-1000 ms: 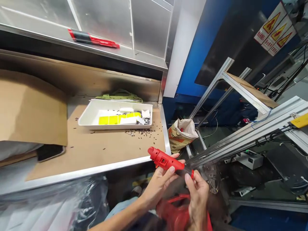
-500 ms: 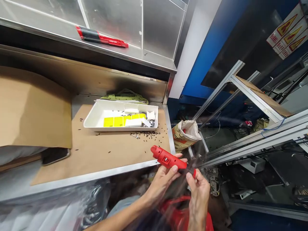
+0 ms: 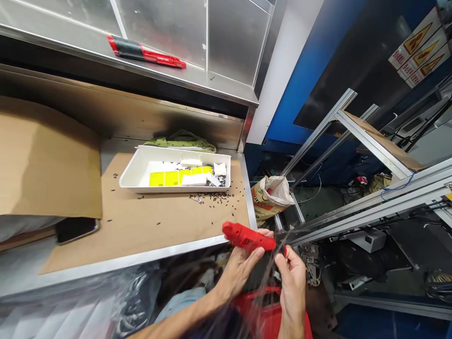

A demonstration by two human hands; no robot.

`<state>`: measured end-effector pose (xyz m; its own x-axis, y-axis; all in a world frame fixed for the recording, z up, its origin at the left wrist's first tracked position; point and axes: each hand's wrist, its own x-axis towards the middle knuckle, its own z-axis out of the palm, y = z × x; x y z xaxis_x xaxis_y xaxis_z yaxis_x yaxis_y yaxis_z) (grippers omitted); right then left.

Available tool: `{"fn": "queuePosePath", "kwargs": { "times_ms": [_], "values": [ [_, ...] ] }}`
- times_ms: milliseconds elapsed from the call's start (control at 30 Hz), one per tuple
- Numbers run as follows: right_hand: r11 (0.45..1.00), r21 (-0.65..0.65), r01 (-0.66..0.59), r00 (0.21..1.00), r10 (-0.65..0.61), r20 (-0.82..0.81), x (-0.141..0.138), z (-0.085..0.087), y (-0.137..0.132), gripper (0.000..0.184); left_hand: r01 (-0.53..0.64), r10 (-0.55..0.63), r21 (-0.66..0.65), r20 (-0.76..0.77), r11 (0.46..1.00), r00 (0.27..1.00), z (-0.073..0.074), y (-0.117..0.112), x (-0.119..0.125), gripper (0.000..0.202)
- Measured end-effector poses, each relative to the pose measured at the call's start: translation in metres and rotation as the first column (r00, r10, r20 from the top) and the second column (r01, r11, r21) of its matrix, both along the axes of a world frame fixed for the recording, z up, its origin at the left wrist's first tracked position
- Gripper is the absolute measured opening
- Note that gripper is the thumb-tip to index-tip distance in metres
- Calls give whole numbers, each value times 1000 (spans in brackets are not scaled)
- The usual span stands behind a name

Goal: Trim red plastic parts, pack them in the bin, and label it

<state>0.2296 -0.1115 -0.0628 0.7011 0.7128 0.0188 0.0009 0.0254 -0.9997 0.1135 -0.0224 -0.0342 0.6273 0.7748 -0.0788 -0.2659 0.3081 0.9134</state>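
Observation:
My left hand (image 3: pixel 243 263) is closed around a long red plastic casing (image 3: pixel 247 236), thumb along its near side. The casing is held level above the front right corner of the bench, its rounded end pointing left. At its right end, my right hand (image 3: pixel 292 268) pinches a small red and black piece (image 3: pixel 284 250) between thumb and fingers. Whether that piece touches the casing or is apart cannot be made out. A similar red and black casing (image 3: pixel 146 52) lies on the metal ledge above the bench.
A white tray (image 3: pixel 129 178) with yellow labels, white pieces and small black parts stands on the cardboard-covered bench (image 3: pixel 134 230). Black bits are scattered around it. Left are a cardboard box (image 3: pixel 49 160) and a phone (image 3: pixel 77 230). A paper sack (image 3: pixel 263 202) stands right, beside metal frames (image 3: pixel 381 146).
The red casing has rolled in my left hand, so its square opening has turned from view. Its left end has dropped slightly. My right hand still pinches the small piece.

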Motion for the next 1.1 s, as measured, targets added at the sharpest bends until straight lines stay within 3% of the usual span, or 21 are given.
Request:
{"fn": "queuePosePath", "kwargs": {
  "times_ms": [100, 200, 333, 467, 667, 800, 900, 1000, 1100],
  "values": [
    [998, -23, -54, 999, 53, -5, 3, 0, -6, 40, 17, -6, -276, 40, 961, 999, 4, 7, 6, 78],
    [996, -36, 85, 989, -80, 125, 2, 3, -12, 39, 81, -36, -416, 116, 906, 993, 8, 14, 3, 82],
    [969, -3, 245, 906, -228, 358, -6, 9, -14, 39, 101, -27, -518, 148, 849, 989, 9, 17, -3, 82],
    [980, 26, 199, 872, -190, 451, -20, 9, -12, 36, 86, -23, -517, 128, 852, 992, 4, 13, -5, 80],
    [988, -6, 154, 936, -144, 320, -41, -2, -1, 40, 72, -7, -417, 156, 906, 988, 7, 6, -6, 90],
    [997, -23, 76, 918, -61, 392, -44, -9, 5, 41, 59, -10, -409, 122, 911, 993, 5, 8, -9, 87],
    [996, 32, 80, 794, -83, 602, -40, -10, 10, 34, 68, -26, -405, 109, 912, 994, 1, 13, -15, 75],
    [996, 78, 35, 566, -84, 820, -32, -5, 15, 21, 93, -58, -412, 96, 907, 994, -1, 20, -23, 64],
    [998, 43, -34, 366, -27, 930, -25, 1, 20, 20, 93, -61, -445, 87, 891, 994, -1, 26, -29, 57]
  ]
}}
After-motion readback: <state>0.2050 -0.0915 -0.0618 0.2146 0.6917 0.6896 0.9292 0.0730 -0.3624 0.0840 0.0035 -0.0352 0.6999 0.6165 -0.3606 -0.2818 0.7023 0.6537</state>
